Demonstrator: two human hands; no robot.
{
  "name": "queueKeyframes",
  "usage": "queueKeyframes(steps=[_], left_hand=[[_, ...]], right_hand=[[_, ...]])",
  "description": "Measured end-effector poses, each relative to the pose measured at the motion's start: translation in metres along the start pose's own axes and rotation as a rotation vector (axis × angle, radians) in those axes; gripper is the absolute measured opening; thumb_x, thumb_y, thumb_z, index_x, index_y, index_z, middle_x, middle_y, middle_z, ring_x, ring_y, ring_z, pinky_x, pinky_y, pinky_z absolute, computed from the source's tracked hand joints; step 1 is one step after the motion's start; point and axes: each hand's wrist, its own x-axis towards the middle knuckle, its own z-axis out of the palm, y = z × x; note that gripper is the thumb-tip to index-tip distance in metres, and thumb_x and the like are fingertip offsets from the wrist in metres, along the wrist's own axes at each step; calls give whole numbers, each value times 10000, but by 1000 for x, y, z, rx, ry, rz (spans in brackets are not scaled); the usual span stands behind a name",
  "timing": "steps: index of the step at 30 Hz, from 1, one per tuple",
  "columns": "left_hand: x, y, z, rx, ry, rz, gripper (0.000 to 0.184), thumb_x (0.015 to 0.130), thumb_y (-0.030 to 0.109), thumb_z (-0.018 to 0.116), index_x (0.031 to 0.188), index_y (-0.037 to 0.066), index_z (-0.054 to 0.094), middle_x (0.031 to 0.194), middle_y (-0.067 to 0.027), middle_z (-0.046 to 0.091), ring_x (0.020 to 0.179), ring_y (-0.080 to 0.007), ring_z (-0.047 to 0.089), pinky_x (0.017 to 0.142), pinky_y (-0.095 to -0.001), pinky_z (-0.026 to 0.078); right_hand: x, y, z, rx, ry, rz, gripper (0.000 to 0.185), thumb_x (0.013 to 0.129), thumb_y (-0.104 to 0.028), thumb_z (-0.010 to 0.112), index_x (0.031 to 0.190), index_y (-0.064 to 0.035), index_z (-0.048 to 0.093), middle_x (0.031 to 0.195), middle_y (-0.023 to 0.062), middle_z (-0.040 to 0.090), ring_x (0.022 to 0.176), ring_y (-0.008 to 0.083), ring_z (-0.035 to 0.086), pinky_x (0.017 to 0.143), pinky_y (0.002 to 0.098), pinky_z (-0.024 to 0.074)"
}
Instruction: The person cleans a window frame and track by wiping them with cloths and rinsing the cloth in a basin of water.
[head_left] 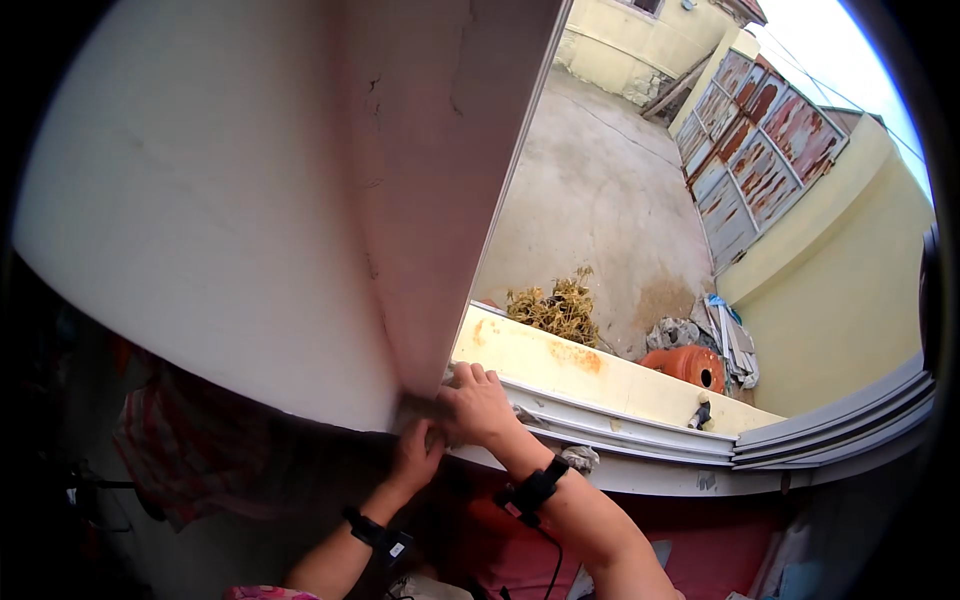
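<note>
My right hand (478, 405) is at the lower corner of the window opening, its fingers curled at the end of the white window track (620, 428). Just below and to the left, my left hand (418, 455) has its fingers bent together close to the right one. Both hands look closed, and what they grip is hidden at the dark, blurred corner. Beside them rises the pale wall edge (430, 200) of the window recess. A crumpled whitish wad (580, 458) lies below the track, near my right wrist.
Outside the track runs a rust-stained cream ledge (560, 350), with a small dark object (701, 412) on it. Beyond are a dry plant (560, 305), an orange pot (690, 368) and a rusty gate (760, 140). Striped cloth (185, 435) hangs at lower left. Both wrists wear black strapped devices.
</note>
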Motion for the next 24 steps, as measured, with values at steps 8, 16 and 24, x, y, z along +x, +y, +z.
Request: queueKeyframes(steps=[8,16,24], left_hand=[[0,-2,0,16,9,20,173,789,68,593,945,22,534,891,-181,575,847,-365,560,729,-404,459],[-2,0,-4,-2,-44,-34,189,787,65,594,955,18,523,898,-183,579,851,-366,568,732,-396,464],[1,7,-6,-8,-18,-22,189,798,78,609,964,27,533,890,-168,597,834,-350,588,726,-375,474]], right_hand=[[16,-5,-3,-50,-148,27,397,682,-442,680,974,-173,666,1004,137,513,984,307,483,800,389,413],[7,-4,13,9,-10,27,360,688,-394,678,953,-150,670,984,148,521,962,311,508,801,393,445],[-26,22,15,267,119,46,309,684,-196,652,989,-156,661,998,111,522,961,307,497,835,392,438]])
